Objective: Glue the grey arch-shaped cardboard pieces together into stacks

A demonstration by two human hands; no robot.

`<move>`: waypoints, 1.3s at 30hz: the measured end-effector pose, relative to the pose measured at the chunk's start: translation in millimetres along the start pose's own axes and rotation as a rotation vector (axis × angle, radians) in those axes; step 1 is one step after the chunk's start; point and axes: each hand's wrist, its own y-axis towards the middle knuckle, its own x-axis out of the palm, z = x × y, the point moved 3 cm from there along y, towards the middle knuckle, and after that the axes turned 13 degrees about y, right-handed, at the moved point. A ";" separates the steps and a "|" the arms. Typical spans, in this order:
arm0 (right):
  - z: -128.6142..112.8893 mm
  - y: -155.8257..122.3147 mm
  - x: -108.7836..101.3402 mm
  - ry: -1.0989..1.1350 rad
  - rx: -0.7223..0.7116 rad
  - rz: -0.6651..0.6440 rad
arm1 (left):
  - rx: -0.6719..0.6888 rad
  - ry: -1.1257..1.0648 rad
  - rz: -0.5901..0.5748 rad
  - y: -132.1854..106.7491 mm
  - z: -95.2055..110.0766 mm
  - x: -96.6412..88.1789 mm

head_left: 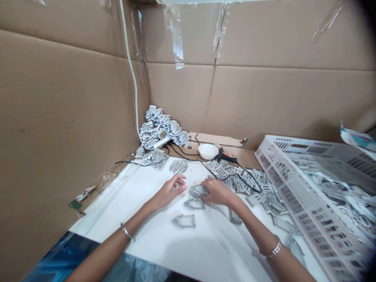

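Using the white bowl (208, 151) as the reference spot: straight on the near side of it there's a little stack of grey frames (198, 191), the kind with one pointed end, lying on a white board (138, 192). The right hand (216, 192), also on the near side of the bowl, is up against the right edge of that stack, but its fingertips are tucked out of sight, so I honestly can't tell if it's pinching the pieces or just touching them. Left hand (172, 190) is nearer and left of the bowl, fingers loosely curled, thumb spread apart from them, nothing visible in it. Closer to the camera than the stack, still on the bowl's near side, are two more frames lying flat, an upper one (194, 204) and a lower one (184, 221). There's a big pile (161, 127) of them left of the bowl, a messy heap (241, 182) to its right, what looks like a glue gun (225, 156) just beside it, and a white plastic crate (276, 172) farther right.
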 end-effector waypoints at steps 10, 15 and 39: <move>7.4 0.4 1.3 0.018 -0.041 -0.020 | 0.148 0.141 -0.175 -6.4 5.5 12.6; 7.0 0.3 1.8 0.030 -0.019 -0.016 | 0.135 0.118 -0.210 -4.9 2.5 15.1; -4.3 -2.6 -4.3 -0.037 0.050 0.038 | 0.030 -0.043 -0.166 -6.4 2.6 9.5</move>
